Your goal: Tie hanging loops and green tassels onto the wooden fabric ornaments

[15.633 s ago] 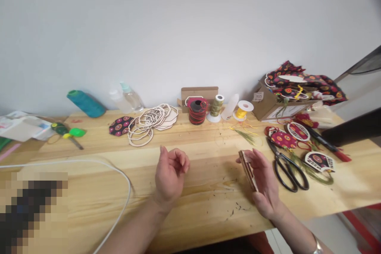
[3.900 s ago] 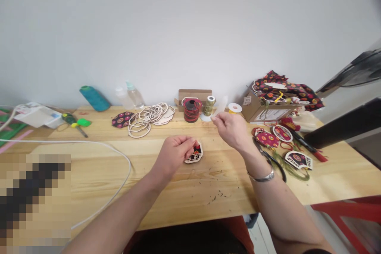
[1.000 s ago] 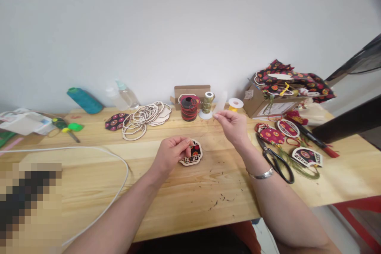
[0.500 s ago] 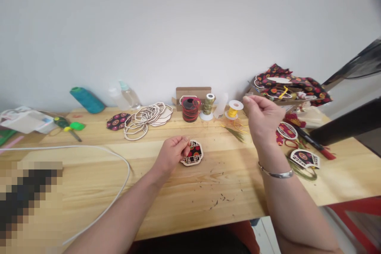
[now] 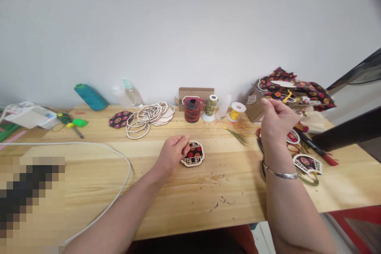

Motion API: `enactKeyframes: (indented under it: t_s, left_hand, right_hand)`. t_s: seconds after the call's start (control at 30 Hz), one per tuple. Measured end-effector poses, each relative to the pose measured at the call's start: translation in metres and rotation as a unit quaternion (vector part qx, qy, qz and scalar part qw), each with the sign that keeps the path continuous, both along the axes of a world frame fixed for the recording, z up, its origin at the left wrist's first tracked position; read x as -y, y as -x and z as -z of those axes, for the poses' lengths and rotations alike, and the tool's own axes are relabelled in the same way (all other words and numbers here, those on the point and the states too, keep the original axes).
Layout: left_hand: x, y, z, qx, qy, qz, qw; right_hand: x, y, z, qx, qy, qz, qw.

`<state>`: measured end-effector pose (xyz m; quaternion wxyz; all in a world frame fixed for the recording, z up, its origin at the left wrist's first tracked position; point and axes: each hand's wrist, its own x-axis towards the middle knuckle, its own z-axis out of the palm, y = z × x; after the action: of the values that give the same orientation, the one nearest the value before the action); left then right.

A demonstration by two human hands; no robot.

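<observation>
In the head view, a red cord spool (image 5: pixel 192 114) stands toward the back of the desk (image 5: pixel 166 206). Directly in front of this spool, the framed fabric ornament (image 5: pixel 197 154) lies flat. The left hand (image 5: pixel 172 152), in front and slightly left of the spool, overlaps the ornament's left edge, its fingers pinched together; whether they grip the ornament cannot be told. The right hand (image 5: pixel 280 121) is raised well right of the spool, its fingers also closed; what they pinch is unclear. Left of the spool lie overlapping wooden frames (image 5: pixel 149 115); to its right stand an olive thread spool (image 5: pixel 211 107) and a yellow thread spool (image 5: pixel 235 114).
</observation>
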<state>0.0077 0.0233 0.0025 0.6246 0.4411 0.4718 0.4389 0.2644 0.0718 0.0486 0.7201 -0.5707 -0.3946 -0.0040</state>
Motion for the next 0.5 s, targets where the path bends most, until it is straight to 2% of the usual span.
enactKeyframes:
  t_s: [0.37, 0.43, 0.5]
  left_hand:
    - [-0.004, 0.002, 0.0, 0.089, 0.013, -0.08, 0.993]
    - [-0.005, 0.003, 0.0, 0.098, 0.013, -0.079, 0.992]
    - [-0.006, 0.002, -0.001, 0.098, 0.014, -0.076, 0.992]
  right_hand:
    - [0.003, -0.012, -0.008, -0.039, -0.085, 0.065, 0.993]
    - [0.006, -0.009, -0.008, -0.015, -0.072, 0.044, 0.996]
    - [0.01, 0.001, -0.007, 0.021, -0.037, -0.006, 0.999]
